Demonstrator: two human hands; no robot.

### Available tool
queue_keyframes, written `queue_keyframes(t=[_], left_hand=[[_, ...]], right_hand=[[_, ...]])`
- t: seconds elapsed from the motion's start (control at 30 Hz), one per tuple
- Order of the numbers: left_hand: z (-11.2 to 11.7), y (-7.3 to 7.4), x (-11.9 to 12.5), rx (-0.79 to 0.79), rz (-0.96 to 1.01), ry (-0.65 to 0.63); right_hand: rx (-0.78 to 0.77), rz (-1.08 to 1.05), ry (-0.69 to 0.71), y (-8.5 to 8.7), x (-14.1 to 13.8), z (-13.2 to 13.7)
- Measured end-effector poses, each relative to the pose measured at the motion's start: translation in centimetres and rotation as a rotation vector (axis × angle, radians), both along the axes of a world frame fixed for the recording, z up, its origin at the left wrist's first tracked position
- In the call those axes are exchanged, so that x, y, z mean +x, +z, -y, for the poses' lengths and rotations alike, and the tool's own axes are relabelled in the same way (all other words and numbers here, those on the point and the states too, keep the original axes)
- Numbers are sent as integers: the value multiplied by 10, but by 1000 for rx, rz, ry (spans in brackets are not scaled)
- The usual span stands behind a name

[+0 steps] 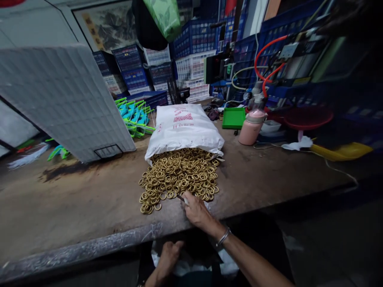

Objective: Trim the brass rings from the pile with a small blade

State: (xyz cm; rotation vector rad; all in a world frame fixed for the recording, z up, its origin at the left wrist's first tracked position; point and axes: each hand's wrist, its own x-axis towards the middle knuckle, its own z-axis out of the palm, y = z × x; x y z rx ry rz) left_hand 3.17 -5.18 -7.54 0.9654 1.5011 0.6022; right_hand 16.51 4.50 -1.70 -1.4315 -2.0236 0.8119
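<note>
A heap of brass-coloured rings (pixel 179 173) spills from the mouth of a white printed sack (pixel 185 127) lying on the table. My right hand (pixel 194 209), a metal bangle on its wrist, is at the near edge of the heap. Its fingers are closed on a slim dark tool (pixel 181 198), whose exact kind is unclear; a pale patch shows beside the fingers. Below the table edge, over my lap, my left hand (pixel 171 254) is closed, and anything in it is hidden. White plastic (pixel 191 268) lies beneath both hands.
Left of the sack stand a tilted grey-white ribbed panel (pixel 68 99) and green-and-blue plastic frames (pixel 136 115). To the right are a green tray (pixel 233 118), a pink bottle (pixel 251 129) and a red bowl (pixel 308 119). Stacked crates (pixel 194 65) fill the back.
</note>
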Motion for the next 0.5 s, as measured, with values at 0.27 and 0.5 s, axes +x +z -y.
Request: queue_keyframes(t=[0.27, 0.5], left_hand=[[4, 50, 32, 166, 43, 84], [-35, 98, 47, 326, 101, 220]], right_hand=[[-333, -491, 74, 5, 31, 5], [-462, -602, 184, 6, 48, 9]])
